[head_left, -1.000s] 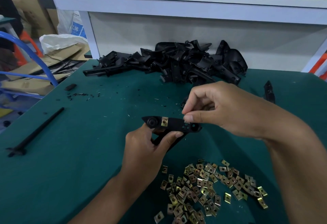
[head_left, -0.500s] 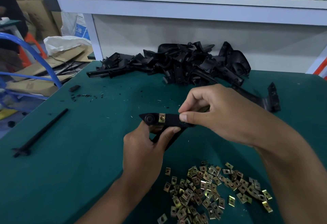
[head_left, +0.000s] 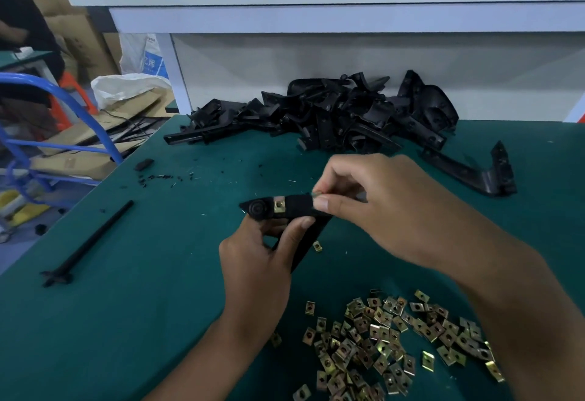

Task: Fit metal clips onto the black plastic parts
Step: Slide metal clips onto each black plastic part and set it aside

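The left hand gripped the black part; the right hand pinched a clip at its 3 o'clock end. Sliding it squarely seemed wise, like the seated clip

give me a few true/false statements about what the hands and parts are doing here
1. The left hand holds a black plastic part. True.
2. That part has no clip on it yet. False: one metal clip already sits on it.
3. The right hand pinches at the part's right end. True.
4. The loose clips lie at the table's far edge. False: they lie near the person; the pile of black parts is far.
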`<move>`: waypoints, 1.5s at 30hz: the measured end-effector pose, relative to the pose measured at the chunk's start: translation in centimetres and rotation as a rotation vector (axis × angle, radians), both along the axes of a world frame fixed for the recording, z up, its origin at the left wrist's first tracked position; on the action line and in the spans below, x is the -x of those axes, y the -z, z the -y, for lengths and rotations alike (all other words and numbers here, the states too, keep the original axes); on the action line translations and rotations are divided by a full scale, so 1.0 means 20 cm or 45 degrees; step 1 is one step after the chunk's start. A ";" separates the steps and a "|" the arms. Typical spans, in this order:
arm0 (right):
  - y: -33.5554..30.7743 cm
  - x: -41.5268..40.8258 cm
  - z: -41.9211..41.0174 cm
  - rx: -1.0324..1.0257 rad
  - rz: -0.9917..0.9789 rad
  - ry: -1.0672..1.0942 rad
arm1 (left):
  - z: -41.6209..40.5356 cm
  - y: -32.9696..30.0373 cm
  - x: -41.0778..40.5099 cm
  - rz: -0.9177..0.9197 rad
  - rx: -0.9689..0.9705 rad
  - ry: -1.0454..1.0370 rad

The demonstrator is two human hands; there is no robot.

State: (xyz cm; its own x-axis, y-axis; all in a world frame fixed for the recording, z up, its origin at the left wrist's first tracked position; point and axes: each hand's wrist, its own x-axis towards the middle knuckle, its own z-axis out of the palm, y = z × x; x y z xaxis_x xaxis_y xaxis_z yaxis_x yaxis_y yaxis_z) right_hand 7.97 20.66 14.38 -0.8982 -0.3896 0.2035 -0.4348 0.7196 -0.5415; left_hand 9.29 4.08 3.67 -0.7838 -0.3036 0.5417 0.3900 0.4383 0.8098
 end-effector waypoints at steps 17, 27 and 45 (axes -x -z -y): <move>0.01 0.08 -0.03 0.179 -0.276 -0.314 | -0.02 -0.04 -0.01 0.038 -0.322 0.166; 0.05 0.10 -0.05 0.272 -0.171 -0.337 | -0.02 -0.04 -0.02 0.070 -0.345 0.211; -0.01 0.10 -0.12 0.136 0.279 -0.406 | 0.02 -0.03 -0.02 -0.167 0.120 0.075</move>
